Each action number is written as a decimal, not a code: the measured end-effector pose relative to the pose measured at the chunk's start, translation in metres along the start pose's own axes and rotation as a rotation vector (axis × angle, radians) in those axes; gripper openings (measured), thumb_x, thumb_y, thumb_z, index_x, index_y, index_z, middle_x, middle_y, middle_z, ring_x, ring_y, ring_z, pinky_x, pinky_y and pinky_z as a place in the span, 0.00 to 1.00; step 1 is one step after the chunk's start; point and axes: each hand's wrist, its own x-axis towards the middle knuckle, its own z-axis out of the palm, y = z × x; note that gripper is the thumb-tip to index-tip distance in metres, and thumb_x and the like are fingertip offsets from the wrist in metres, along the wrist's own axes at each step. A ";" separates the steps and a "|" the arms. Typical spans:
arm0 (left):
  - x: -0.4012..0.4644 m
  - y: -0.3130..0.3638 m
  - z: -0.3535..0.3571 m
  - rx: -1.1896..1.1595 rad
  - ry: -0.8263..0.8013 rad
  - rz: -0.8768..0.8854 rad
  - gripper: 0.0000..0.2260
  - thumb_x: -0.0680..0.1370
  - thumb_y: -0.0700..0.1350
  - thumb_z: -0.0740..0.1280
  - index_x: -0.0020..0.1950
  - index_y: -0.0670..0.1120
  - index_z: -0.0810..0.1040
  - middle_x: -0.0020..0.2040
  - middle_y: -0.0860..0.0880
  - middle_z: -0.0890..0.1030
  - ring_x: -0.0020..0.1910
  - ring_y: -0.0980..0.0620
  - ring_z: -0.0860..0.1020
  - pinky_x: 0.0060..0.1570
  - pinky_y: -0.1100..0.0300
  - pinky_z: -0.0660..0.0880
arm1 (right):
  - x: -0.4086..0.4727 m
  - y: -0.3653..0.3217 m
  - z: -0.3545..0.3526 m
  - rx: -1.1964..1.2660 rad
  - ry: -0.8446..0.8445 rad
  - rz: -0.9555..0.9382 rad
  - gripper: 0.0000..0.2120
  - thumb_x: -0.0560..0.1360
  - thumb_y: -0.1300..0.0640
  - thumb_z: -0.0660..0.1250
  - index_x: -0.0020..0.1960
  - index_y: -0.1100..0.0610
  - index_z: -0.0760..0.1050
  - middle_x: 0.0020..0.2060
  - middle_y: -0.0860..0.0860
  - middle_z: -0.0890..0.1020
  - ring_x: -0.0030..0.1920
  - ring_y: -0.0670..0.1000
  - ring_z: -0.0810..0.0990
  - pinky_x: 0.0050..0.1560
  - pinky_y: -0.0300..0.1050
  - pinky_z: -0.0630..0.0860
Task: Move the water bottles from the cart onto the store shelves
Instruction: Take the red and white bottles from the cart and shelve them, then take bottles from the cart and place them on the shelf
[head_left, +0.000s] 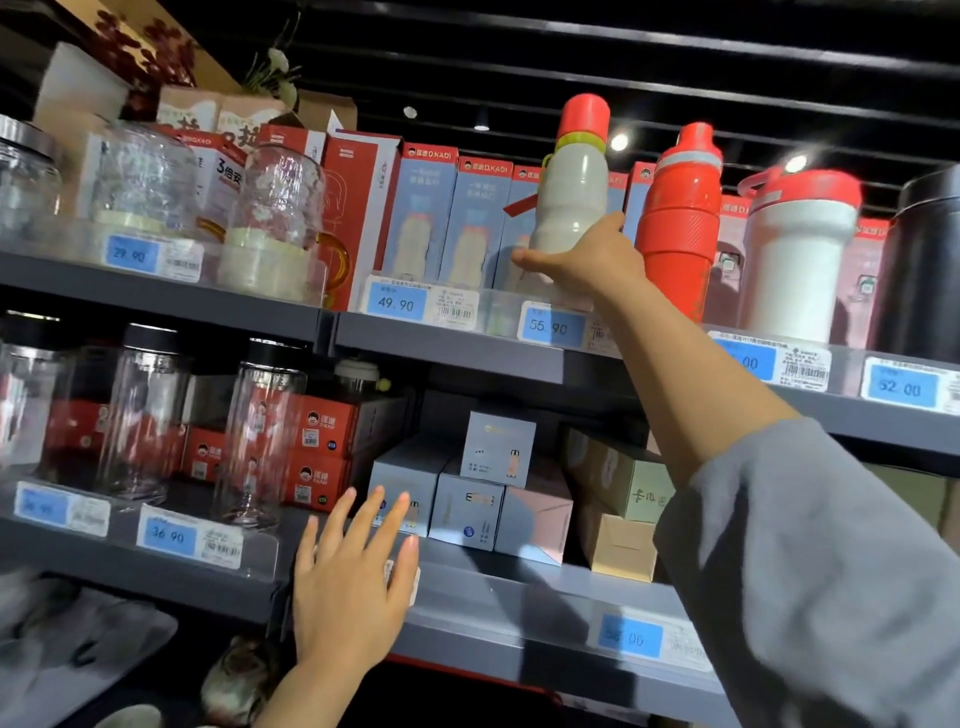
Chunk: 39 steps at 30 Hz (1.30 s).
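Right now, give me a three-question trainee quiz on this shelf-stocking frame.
1. True or false: the right hand grips the cream bottle with the red cap on the upper shelf.
2. Which is the left hand doing? A) gripping a glass jar B) fingers spread, holding nothing C) pinching a price tag
3. Fill in: directly right of the cream bottle stands an all-____ bottle.

Key: 1 true; 2 B; 3 red.
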 end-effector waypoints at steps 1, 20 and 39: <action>0.000 0.000 0.000 -0.003 -0.005 0.000 0.28 0.81 0.61 0.41 0.68 0.53 0.75 0.67 0.51 0.76 0.70 0.50 0.65 0.67 0.48 0.55 | -0.007 0.002 -0.002 0.000 0.008 -0.032 0.55 0.65 0.34 0.74 0.76 0.62 0.49 0.63 0.56 0.74 0.59 0.59 0.77 0.54 0.53 0.76; -0.230 -0.084 -0.088 -0.316 -0.123 -0.366 0.14 0.78 0.43 0.59 0.56 0.45 0.82 0.55 0.50 0.82 0.54 0.58 0.77 0.56 0.78 0.65 | -0.343 0.065 0.119 0.563 -0.771 -0.393 0.16 0.75 0.50 0.71 0.61 0.43 0.71 0.58 0.42 0.74 0.57 0.39 0.74 0.55 0.32 0.70; -0.475 -0.102 -0.257 0.182 -0.308 -1.118 0.13 0.76 0.44 0.70 0.47 0.66 0.78 0.43 0.62 0.81 0.38 0.62 0.78 0.39 0.61 0.73 | -0.624 0.050 0.253 0.387 -1.443 0.220 0.21 0.72 0.54 0.73 0.57 0.65 0.73 0.48 0.61 0.81 0.51 0.62 0.81 0.51 0.56 0.78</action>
